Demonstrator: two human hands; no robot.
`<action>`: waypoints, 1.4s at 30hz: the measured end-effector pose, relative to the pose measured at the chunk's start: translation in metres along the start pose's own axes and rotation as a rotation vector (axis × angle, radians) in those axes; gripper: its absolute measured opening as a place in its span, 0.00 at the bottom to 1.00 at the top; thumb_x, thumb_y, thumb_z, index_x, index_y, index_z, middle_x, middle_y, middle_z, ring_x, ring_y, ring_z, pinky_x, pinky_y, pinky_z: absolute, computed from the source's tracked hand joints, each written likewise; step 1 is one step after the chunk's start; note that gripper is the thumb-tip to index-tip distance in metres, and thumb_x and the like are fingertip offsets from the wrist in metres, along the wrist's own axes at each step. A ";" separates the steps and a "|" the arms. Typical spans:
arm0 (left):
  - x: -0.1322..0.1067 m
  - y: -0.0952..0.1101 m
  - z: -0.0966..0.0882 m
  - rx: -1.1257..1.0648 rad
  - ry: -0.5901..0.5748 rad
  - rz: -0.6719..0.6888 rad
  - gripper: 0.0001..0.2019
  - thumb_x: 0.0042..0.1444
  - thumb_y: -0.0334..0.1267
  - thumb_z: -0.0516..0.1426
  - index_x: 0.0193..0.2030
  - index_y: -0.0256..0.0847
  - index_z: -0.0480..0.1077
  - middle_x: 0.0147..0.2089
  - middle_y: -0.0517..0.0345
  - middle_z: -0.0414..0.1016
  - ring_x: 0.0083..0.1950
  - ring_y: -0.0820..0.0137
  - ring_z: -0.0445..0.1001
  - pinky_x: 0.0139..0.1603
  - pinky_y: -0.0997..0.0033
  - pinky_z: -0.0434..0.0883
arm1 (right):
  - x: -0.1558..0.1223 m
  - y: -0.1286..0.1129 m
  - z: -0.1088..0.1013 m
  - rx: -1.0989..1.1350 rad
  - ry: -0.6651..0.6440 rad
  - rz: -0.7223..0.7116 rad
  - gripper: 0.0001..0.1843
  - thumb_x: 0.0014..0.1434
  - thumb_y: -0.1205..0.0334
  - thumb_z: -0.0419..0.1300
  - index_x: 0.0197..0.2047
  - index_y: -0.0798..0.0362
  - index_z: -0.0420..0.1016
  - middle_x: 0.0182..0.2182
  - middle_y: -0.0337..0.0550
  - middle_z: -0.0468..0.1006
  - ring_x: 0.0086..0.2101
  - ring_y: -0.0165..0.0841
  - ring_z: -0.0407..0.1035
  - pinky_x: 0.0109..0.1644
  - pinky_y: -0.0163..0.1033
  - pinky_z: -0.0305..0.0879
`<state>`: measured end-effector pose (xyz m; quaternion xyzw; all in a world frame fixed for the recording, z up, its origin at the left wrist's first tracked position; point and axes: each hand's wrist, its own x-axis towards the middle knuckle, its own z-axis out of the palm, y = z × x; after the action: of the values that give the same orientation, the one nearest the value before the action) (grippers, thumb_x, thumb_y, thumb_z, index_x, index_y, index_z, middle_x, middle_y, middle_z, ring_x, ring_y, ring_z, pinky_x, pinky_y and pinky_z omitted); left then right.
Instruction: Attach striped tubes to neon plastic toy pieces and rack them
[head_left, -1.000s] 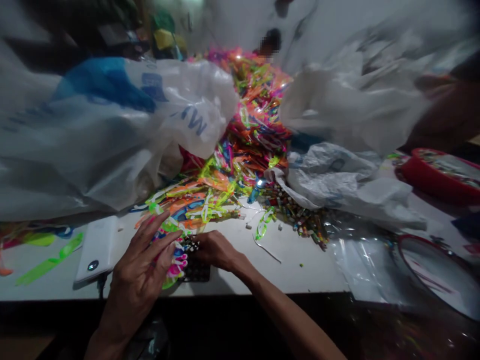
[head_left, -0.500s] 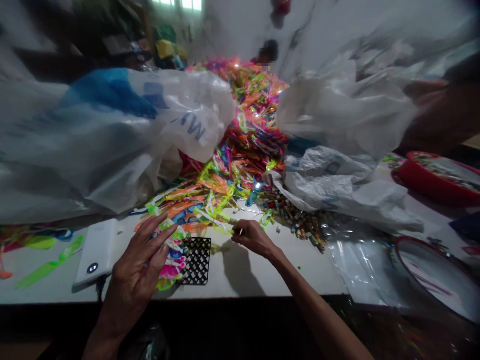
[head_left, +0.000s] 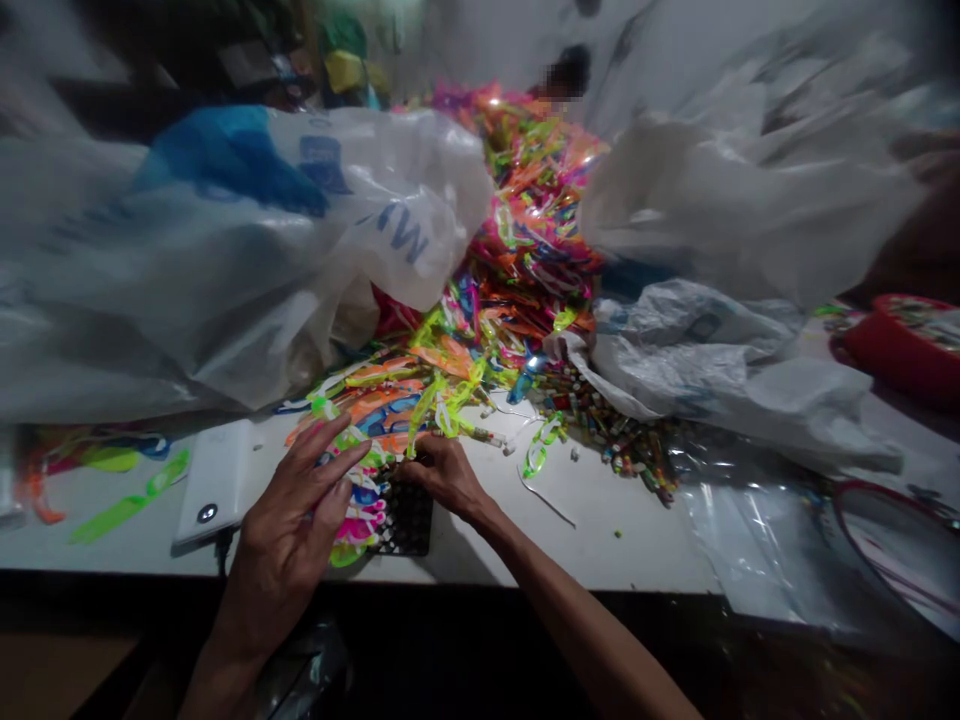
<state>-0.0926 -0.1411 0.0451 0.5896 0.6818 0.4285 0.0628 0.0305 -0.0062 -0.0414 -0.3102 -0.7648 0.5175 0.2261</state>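
Observation:
My left hand [head_left: 296,515] lies with fingers stretched out over a row of neon plastic pieces [head_left: 364,520], pink, green, yellow and white, at the left side of a black perforated tray [head_left: 409,525]. My right hand [head_left: 446,475] is closed in a pinch above the tray's upper part. A yellow-green plastic piece [head_left: 429,412] reaches down to its fingertips, which are partly hidden. Just beyond both hands lie orange and blue plastic pieces [head_left: 386,410]. A small green and white loop piece [head_left: 541,445] and a thin bent wire [head_left: 551,502] lie right of my right hand.
A tall heap of neon pieces [head_left: 536,220] rises behind, between a big white sack [head_left: 247,270] and crumpled plastic bags [head_left: 697,340]. Small cylindrical parts [head_left: 630,445] are scattered at right. A white power bank [head_left: 217,480] with a cable stands left. Red-rimmed tubs sit far right.
My right hand has moved left, from the bare tabletop to over the black tray. My left hand keeps its pose over the row. The whole view has shifted slightly.

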 end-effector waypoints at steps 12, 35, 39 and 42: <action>0.001 0.002 0.003 0.197 -0.117 0.126 0.24 0.59 0.35 0.47 0.63 0.54 0.54 0.67 0.64 0.52 0.68 0.63 0.49 0.68 0.53 0.49 | -0.003 -0.020 0.024 -0.841 -0.216 -0.046 0.13 0.56 0.74 0.48 0.40 0.60 0.71 0.32 0.53 0.77 0.31 0.36 0.70 0.32 0.36 0.56; 0.001 -0.001 0.003 0.202 -0.017 0.105 0.23 0.61 0.35 0.46 0.63 0.50 0.54 0.65 0.62 0.56 0.65 0.65 0.54 0.67 0.60 0.52 | 0.062 0.007 -0.070 -0.706 0.198 -0.225 0.10 0.58 0.68 0.49 0.40 0.55 0.70 0.37 0.46 0.72 0.32 0.31 0.64 0.34 0.33 0.56; 0.003 -0.002 0.004 0.175 -0.016 0.104 0.22 0.60 0.35 0.47 0.62 0.49 0.56 0.64 0.62 0.57 0.65 0.65 0.54 0.67 0.61 0.53 | 0.030 0.003 -0.038 -0.177 0.050 -0.097 0.06 0.54 0.68 0.51 0.31 0.56 0.68 0.24 0.36 0.69 0.26 0.27 0.63 0.29 0.30 0.55; 0.003 -0.003 0.003 0.163 -0.017 0.103 0.22 0.60 0.35 0.47 0.62 0.50 0.56 0.64 0.63 0.57 0.65 0.65 0.55 0.67 0.61 0.52 | 0.020 0.005 -0.018 -0.037 -0.011 -0.006 0.04 0.49 0.68 0.53 0.26 0.56 0.67 0.19 0.34 0.66 0.23 0.26 0.60 0.26 0.29 0.51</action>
<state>-0.0937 -0.1366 0.0424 0.6306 0.6827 0.3692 -0.0019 0.0295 0.0209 -0.0392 -0.3090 -0.7766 0.5041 0.2176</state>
